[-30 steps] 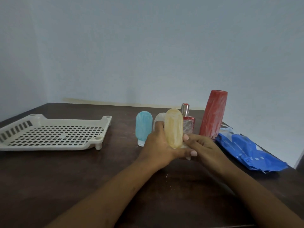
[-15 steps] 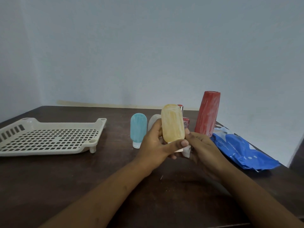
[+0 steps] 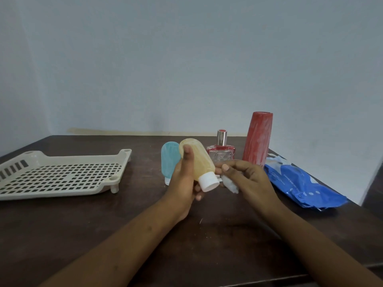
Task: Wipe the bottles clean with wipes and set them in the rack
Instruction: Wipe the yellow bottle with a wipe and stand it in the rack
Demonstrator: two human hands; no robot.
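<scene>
Left hand first: I've got it wrapped round the yellow travel bottle, thumb up along the front, fingers curled behind. And there's the change: a moment ago the bottle stood straight up with both hands on it. Now it's tipped over, white cap swung down toward 4 o'clock, up off the table.

The right hand has come off the bottle. It sits just at 3 o'clock of the cap, pinching a crumpled white wipe in curled fingers, close to the bottle's neck.

My read: the body has had its pass and the cap end is being turned up for wiping, so this bottle isn't rack-ready yet.

Moving outward: the blue travel bottle stands cap-down right behind the left hand. At 12 o'clock is the perfume bottle, at 1 o'clock the tall red bottle, both looking smeared. The blue wipes pack lies at 3 o'clock. The cream rack waits well off at 9 o'clock, no bottles in it.
</scene>
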